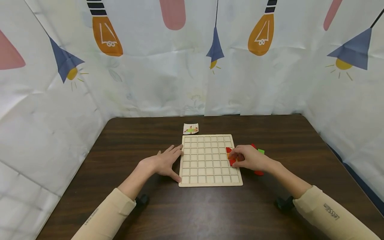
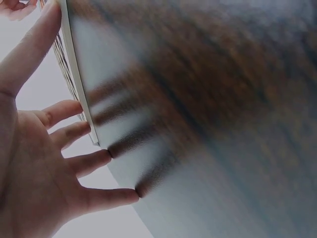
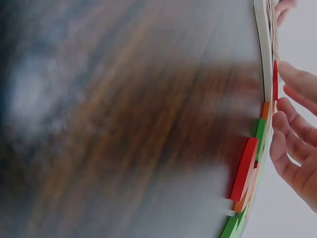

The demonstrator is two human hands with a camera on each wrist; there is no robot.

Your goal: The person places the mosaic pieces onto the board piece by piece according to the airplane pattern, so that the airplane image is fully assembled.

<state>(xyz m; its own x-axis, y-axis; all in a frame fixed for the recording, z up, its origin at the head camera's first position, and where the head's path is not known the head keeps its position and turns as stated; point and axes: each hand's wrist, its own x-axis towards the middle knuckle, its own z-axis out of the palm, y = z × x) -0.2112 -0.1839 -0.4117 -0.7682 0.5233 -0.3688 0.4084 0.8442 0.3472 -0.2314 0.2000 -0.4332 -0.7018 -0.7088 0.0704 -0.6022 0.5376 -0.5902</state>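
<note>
The wooden grid board [image 1: 201,164] is found flat near the middle of the table [image 1: 192,216], with its near edge set well back from the front of the view. Its left edge is bordered by the left hand [image 1: 166,162], whose fingers are held straight and spread; the thumb is placed at the near left corner and a fingertip at the edge farther up. Along the right edge, a red piece [image 1: 232,162] is seated on the grid, with an orange piece [image 1: 228,155] and a second red piece [image 1: 228,150] ranged beyond it. These are partly covered by the right hand [image 1: 250,158], whose thumb and fingers are bent down over the pieces; whether one is pinched or only touched cannot be told from the views given.

Just outside that edge, room is taken up by loose coloured pieces [image 3: 244,168], red, green and orange, some overlapped in the right wrist view. Past the far edge, a small picture card [image 1: 190,128] is laid close to the board. Dark wood is exposed widely to the left and in front.

The tabletop is dark brown, streaked with grain and finished with rounded far corners. It is enclosed behind and at the sides by pale hanging cloth [image 1: 168,83], creased and printed with lamps and bulbs. Both forearms are covered by cream sleeves [image 1: 333,210].
</note>
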